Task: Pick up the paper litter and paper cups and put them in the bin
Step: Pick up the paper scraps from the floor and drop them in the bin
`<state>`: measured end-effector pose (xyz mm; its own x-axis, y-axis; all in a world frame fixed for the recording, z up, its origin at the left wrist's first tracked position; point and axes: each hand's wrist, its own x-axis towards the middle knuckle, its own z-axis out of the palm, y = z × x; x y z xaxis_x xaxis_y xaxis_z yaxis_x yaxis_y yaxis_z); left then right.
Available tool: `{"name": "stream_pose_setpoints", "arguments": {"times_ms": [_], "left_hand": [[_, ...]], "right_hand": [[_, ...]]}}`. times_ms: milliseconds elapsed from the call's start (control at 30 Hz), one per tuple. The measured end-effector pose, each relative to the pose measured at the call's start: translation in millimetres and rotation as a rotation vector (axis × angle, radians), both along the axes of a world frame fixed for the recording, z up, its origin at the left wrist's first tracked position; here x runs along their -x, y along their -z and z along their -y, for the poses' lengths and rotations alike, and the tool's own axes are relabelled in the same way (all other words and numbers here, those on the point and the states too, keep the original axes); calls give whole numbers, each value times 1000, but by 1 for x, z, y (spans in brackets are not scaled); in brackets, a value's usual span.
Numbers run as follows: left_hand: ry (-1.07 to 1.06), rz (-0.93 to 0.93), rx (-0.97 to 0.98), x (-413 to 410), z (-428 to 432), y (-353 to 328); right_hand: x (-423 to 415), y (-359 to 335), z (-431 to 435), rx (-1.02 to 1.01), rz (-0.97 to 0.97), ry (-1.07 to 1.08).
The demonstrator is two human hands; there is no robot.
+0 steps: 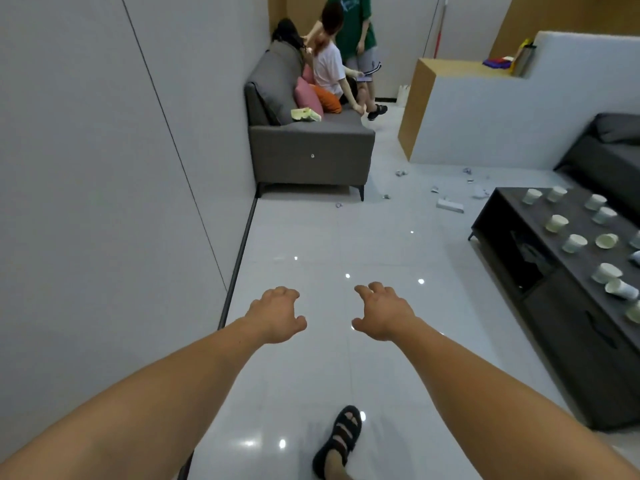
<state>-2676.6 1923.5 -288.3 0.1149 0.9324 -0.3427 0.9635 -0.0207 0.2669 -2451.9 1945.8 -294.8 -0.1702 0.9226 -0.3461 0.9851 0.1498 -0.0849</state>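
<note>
Two bare hands extend over the glossy white floor (311,237): the left hand (277,315) and, beside it, the right hand (384,313), both empty, fingers loosely curled. Farther back, paper litter (449,205) lies scattered on the floor between the grey sofa (311,150) and the dark low table (554,317). Paper cups (557,223), some upright and some tipped over, stand on that table at far right.

No writing can be read anywhere; the pale print on the far person's green shirt (354,35) is too blurred.
</note>
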Motion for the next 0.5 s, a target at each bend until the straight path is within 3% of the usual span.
{"name": "stream_pose_setpoints", "arguments": {"times_ms": [500], "left_hand": [[-13,-12,46,-20,-309,-5]], "right_hand": [[-16,-2,-318,37,-28,-25]]}}
